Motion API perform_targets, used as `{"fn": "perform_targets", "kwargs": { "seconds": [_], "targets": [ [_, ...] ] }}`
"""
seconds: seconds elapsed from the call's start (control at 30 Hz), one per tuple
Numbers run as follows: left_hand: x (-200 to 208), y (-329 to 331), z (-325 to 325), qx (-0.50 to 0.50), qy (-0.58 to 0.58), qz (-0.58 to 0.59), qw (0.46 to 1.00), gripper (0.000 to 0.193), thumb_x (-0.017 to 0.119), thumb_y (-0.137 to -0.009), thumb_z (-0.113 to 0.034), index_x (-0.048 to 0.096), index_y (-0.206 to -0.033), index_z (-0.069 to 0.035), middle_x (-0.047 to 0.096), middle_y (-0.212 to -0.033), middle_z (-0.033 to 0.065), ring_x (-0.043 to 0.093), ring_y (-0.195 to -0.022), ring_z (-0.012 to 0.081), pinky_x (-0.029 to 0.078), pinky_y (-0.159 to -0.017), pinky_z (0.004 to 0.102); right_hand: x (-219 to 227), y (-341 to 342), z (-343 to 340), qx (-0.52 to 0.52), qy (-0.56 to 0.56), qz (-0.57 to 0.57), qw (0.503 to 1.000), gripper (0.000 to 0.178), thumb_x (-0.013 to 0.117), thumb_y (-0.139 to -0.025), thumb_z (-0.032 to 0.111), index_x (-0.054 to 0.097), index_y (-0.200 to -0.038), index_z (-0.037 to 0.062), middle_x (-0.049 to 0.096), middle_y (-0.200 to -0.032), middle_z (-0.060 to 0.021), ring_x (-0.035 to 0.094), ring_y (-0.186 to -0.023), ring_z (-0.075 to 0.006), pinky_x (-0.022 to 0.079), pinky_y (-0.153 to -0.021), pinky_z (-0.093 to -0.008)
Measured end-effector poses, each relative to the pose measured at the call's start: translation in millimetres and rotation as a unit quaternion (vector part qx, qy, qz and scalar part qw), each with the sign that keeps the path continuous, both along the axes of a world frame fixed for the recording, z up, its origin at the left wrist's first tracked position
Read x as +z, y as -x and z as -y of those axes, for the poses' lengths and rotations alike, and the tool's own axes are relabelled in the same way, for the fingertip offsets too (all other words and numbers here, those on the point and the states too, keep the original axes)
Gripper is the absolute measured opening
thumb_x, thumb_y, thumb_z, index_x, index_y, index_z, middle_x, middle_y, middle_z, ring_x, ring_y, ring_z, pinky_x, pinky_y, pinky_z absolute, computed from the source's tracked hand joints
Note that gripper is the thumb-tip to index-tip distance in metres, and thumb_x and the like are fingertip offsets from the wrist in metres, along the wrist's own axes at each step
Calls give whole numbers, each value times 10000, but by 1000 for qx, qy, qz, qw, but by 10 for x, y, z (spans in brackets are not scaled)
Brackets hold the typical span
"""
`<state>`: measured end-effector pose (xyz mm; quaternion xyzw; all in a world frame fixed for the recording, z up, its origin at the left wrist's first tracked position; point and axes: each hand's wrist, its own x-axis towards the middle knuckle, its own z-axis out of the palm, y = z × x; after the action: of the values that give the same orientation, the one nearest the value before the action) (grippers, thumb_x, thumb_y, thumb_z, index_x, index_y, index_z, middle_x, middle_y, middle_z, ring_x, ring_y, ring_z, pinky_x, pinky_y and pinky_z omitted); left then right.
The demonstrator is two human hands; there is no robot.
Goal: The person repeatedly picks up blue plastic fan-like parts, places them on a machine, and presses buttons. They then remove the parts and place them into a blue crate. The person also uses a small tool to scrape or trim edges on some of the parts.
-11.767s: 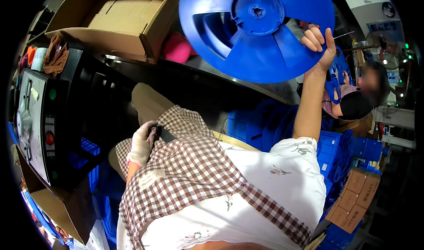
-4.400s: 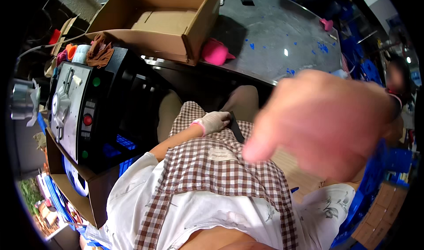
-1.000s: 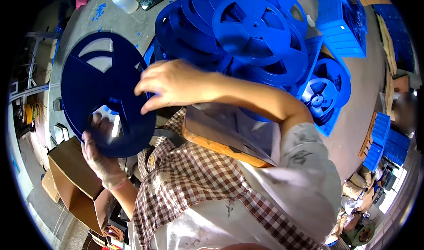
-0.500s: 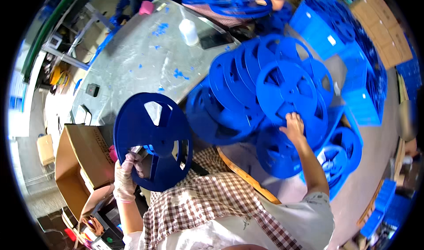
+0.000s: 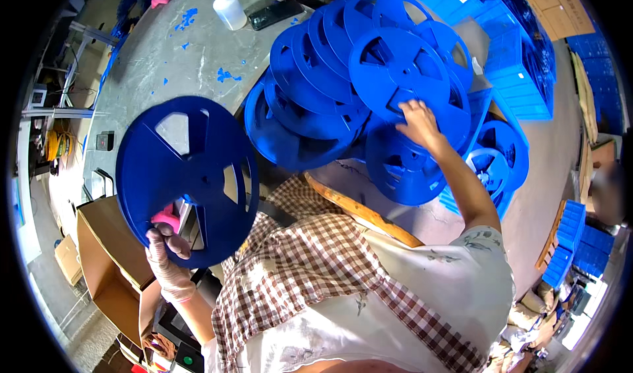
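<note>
In front of me on the left, my left hand [image 5: 168, 261], in a pale thin glove, grips the lower rim of a dark blue plastic reel [image 5: 191, 175]. This reel stands tilted, its flat face with cut-out windows toward me. To the right, a pile of overlapping blue reels [image 5: 306, 73] lies beside the table. My bare right hand [image 5: 419, 126] has its fingers at the lower window of the top reel [image 5: 403, 66]; its fingertips curl against that reel. Part of the pile under my right hand and forearm is hidden.
A grey metal table [image 5: 142, 76] holds a white squeeze bottle [image 5: 229, 10], a black phone-like slab [image 5: 275, 14] and blue scraps [image 5: 226, 75]. An open cardboard box [image 5: 109, 267] stands at lower left. Blue bins [image 5: 517, 76] are at far right; a curved wooden edge [image 5: 356, 208] is before me.
The whole view has shifted, so table and pile appear higher and further left. My left hand still holds its reel. My right hand stays at the lower part of the top reel.
</note>
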<state>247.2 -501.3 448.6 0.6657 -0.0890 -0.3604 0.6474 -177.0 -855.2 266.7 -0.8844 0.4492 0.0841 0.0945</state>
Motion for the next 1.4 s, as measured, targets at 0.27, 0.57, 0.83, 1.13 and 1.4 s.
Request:
{"fn": "perform_targets", "kwargs": {
  "seconds": [0.27, 0.57, 0.83, 1.13, 1.4],
  "targets": [
    [-328, -14, 1362, -239, 272, -164, 918, 297, 461, -1005, -380, 507, -914, -101, 304, -567, -78, 272, -436, 42, 254, -429, 208, 1080, -815, 666, -62, -157, 499, 850, 737, 668, -848, 502, 410, -1406, 96, 529, -1312, -208, 479, -1265, -330, 419, -1024, -438],
    [-1555, 883, 2660, -271, 123, -328, 897, 345, 685, -888, -259, 560, -1076, 1, 603, -831, 69, 598, -735, 190, 512, -674, 346, 545, -155, 809, -317, -320, 562, 694, 569, 685, -865, 244, 482, -1356, 40, 561, -1288, -137, 531, -1183, -274, 425, -1003, -412],
    [-1965, 952, 2614, -316, -50, -259, 911, 620, 626, -898, -226, 351, -1402, 6, 499, -1330, 199, 539, -1172, 342, 462, -991, 441, -293, 361, 1175, -394, -268, 530, 701, 566, 719, -812, 137, 504, -1326, 41, 592, -1237, -136, 570, -1117, -260, 448, -977, -386],
    [-1726, 179, 1582, -319, -3, -162, 934, 443, 661, -890, -325, 535, -1232, -72, 623, -1052, 44, 606, -950, 160, 501, -861, 316, -460, 312, 1273, -411, -116, 354, 832, 585, 736, -791, 155, 505, -1325, 87, 595, -1223, -206, 606, -1068, -261, 497, -874, -358],
    [-1542, -317, 608, -158, 19, -99, 982, 284, 586, -950, -188, 551, -1194, -45, 638, -964, 46, 599, -832, 118, 484, -745, 242, -220, 703, 1597, -267, 44, 196, 943, 614, 701, -815, 244, 478, -1356, 60, 584, -1247, -214, 613, -1074, -301, 478, -922, -377]
  ]
}}
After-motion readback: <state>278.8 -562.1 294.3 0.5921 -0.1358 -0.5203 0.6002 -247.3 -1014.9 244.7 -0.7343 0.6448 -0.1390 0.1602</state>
